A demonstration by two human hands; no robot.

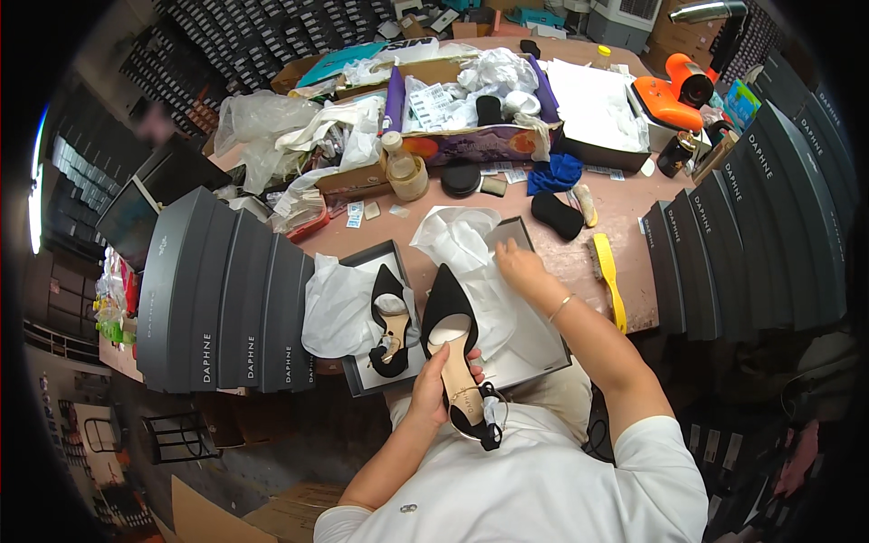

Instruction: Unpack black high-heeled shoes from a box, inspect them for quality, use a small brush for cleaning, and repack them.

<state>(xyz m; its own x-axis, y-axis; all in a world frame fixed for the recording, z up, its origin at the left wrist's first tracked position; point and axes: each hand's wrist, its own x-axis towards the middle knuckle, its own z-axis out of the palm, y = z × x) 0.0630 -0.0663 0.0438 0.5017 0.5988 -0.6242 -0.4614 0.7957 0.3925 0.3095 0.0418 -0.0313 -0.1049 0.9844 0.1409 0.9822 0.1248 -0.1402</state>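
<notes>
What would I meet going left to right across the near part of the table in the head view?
Row of upright grey shoe boxes → black pointed shoe lying in the open box → left hand holding a second black pointed shoe → right hand on white tissue paper → yellow-handled brush.

The scene is lit evenly from above by soft indoor light, and the middle of the view is rendered bright and sharp. Only faint, short shadows are cast on the table (625, 217). The white tissue paper (457, 237) is nearly washed out by glare. A strong bluish-white glare is seen at the far left rim. Straight edges of the grey boxes (226, 290) are bent by fisheye distortion. The corners are swallowed by black vignetting, and detail near the rim is softened and dim.
</notes>
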